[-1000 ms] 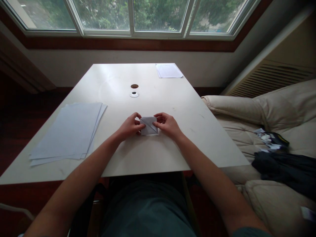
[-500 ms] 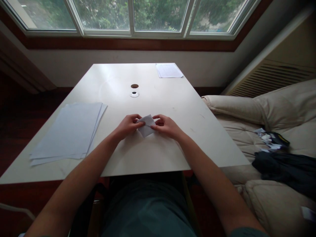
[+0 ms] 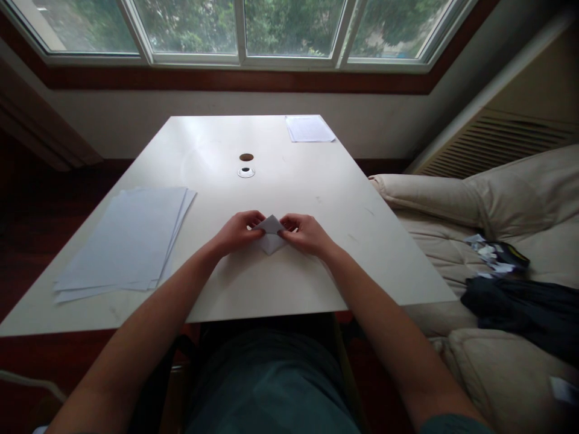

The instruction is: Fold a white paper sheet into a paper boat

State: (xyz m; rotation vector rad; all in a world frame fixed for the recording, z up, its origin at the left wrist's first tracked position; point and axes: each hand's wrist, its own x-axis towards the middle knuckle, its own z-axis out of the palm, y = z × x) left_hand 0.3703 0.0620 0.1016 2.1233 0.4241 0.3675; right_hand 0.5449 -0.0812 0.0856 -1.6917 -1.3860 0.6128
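Note:
A small folded piece of white paper [image 3: 270,236] sits at the middle of the near table area, turned like a diamond with one point toward me. My left hand [image 3: 237,233] pinches its left corner, and my right hand [image 3: 305,234] holds its right side. Fingers of both hands hide the paper's side corners. Its lower point seems to rest on or just above the white table [image 3: 253,283].
A loose stack of white paper sheets [image 3: 126,238] lies left of my hands. A thin paper pile [image 3: 309,128] lies at the far edge, behind a cable grommet [image 3: 246,172]. A beige sofa [image 3: 506,283] with dark cloth [image 3: 520,313] stands right.
The folded paper has turned from a squarish upright shape through a tilt to a diamond, point toward me. My hands have drawn slightly closer together around it.

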